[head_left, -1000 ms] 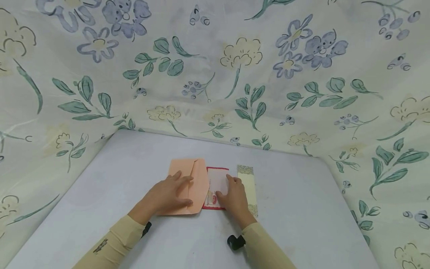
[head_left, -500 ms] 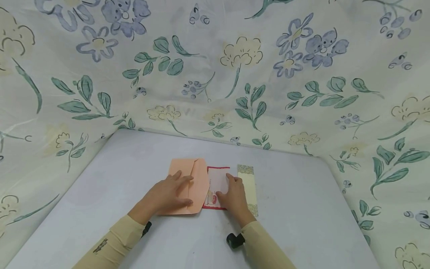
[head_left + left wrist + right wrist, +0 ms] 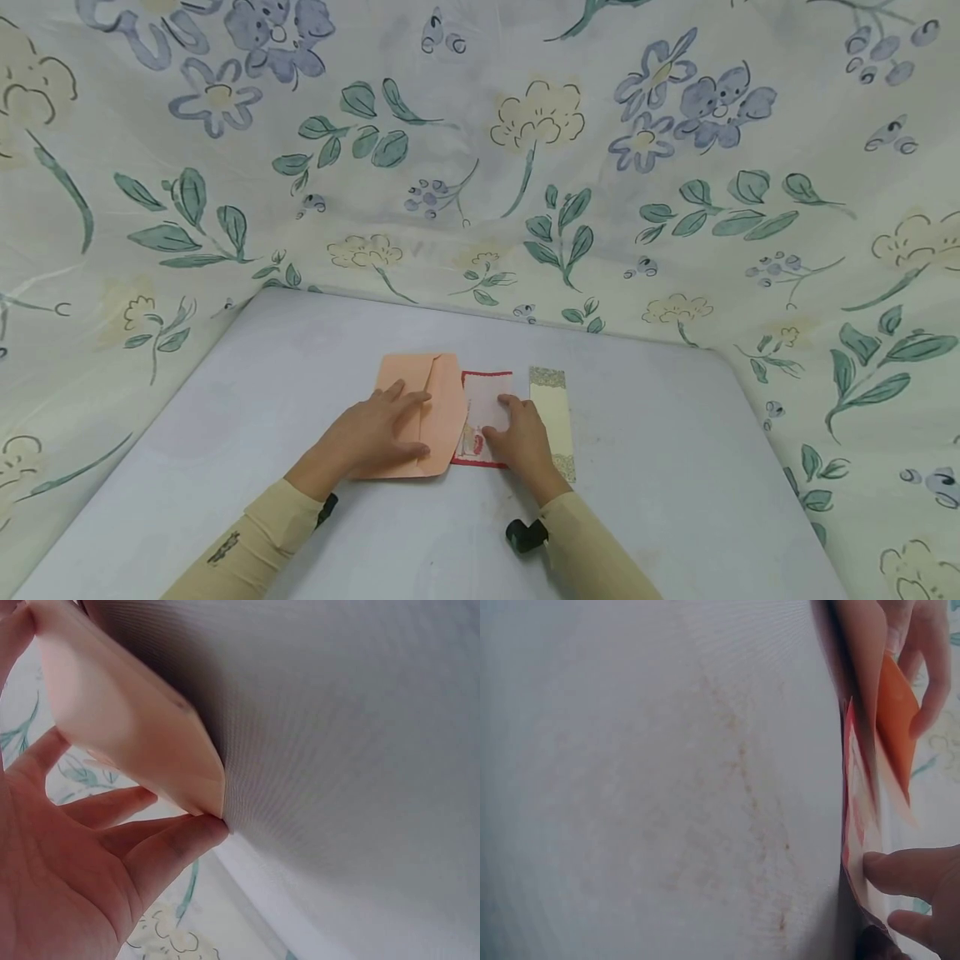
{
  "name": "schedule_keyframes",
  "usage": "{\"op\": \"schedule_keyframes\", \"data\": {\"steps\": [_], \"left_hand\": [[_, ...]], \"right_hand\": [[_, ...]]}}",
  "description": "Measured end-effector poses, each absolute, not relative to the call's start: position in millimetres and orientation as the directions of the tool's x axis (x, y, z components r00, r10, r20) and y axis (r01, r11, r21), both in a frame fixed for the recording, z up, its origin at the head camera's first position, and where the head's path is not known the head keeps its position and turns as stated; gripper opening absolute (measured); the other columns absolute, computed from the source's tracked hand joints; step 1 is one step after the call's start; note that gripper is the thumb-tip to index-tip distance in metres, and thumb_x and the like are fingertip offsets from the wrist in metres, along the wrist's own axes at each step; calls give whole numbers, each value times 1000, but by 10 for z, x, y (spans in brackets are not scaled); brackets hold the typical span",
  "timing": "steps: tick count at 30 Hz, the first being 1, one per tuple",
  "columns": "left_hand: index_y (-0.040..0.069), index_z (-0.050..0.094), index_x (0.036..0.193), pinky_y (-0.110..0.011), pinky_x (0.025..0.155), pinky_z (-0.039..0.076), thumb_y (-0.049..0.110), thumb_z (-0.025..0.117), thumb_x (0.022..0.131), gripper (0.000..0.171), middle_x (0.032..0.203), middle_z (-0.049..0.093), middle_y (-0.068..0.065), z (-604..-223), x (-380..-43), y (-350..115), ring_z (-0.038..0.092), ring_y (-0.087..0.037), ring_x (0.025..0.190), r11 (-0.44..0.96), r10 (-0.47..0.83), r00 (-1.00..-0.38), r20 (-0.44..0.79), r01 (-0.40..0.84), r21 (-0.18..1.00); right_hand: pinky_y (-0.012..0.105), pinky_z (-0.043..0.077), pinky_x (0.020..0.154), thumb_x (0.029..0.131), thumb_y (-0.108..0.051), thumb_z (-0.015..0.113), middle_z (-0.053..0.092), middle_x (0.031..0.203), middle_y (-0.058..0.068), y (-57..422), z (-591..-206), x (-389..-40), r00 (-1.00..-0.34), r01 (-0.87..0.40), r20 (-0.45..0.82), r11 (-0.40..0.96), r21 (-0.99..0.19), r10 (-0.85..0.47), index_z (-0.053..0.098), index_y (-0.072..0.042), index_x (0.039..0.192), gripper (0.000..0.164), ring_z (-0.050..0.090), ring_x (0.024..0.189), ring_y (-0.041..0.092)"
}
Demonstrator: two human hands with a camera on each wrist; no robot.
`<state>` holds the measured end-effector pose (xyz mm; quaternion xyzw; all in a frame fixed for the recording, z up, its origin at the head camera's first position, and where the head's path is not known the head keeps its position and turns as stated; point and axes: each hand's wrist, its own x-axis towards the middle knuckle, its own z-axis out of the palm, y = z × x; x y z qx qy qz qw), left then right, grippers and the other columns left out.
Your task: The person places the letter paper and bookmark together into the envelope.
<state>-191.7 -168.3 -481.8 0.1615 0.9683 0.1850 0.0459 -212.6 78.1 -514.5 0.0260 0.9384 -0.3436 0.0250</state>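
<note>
A peach envelope (image 3: pixel 444 425) lies on the white table, its flap side up and its flap toward the right. My left hand (image 3: pixel 375 429) rests on it with fingers and thumb spread; in the left wrist view several fingertips touch the envelope (image 3: pixel 142 727). A white card with red borders (image 3: pixel 483 400) and a small printed picture sits at the flap side, its left edge hidden by the envelope. My right hand (image 3: pixel 525 437) touches the right part of this card, thumb and index finger on its face. The right wrist view shows those fingertips on the card (image 3: pixel 859 825) beside the orange envelope interior.
A cream strip of paper with patterned ends (image 3: pixel 553 417) lies right of the card, partly behind my right hand. The white table (image 3: pixel 675 467) extends around the papers. Floral cloth (image 3: pixel 450 167) hangs behind and along the sides. A dark wrist camera (image 3: pixel 525 536) sits below my right wrist.
The right index finger has drawn slightly down and left on the card. The left hand, the envelope and the strip hold their places.
</note>
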Motion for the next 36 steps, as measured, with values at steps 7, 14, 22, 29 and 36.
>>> {"op": "schedule_keyframes", "data": {"steps": [7,14,22,29,36], "left_hand": [[18,52,148,-68,99,43,62,76,81,83,155,39,-30,-4806,-1914,-1680,44,-60,132,878,329,-944,-35,292,378],[18,52,148,-69,100,42,61,77,81,83,155,39,-30,-4795,-1919,-1679,43,-60,133,881,325,-945,-42,286,376],[18,51,148,-68,99,43,61,76,82,83,155,38,-30,-4798,-1918,-1688,44,-59,132,879,329,-944,-32,294,376],[19,52,148,-68,99,43,62,76,81,83,155,38,-29,-4812,-1927,-1690,44,-59,132,879,328,-944,-28,294,374],[19,52,148,-68,99,43,62,77,81,84,155,38,-30,-4818,-1924,-1689,44,-60,132,879,329,-944,-39,291,377]], "right_hand": [[48,49,104,86,-21,83,60,129,15,787,-5108,-2122,-998,56,-62,759,-649,21,61,-9,138,58,59,119,31],[47,50,103,87,-19,82,62,126,14,794,-5089,-2111,-999,43,-42,754,-655,20,63,-8,136,54,60,116,29],[41,55,90,90,-12,76,65,114,9,831,-5088,-2116,-999,0,32,733,-680,29,64,-8,133,45,63,101,23],[42,55,91,93,-11,72,66,120,10,856,-5094,-2106,-997,-8,55,698,-716,45,65,-8,133,41,63,103,25],[43,54,92,94,-9,70,66,125,11,875,-5118,-2113,-997,-4,53,674,-739,52,65,-6,132,39,63,105,25]]}}
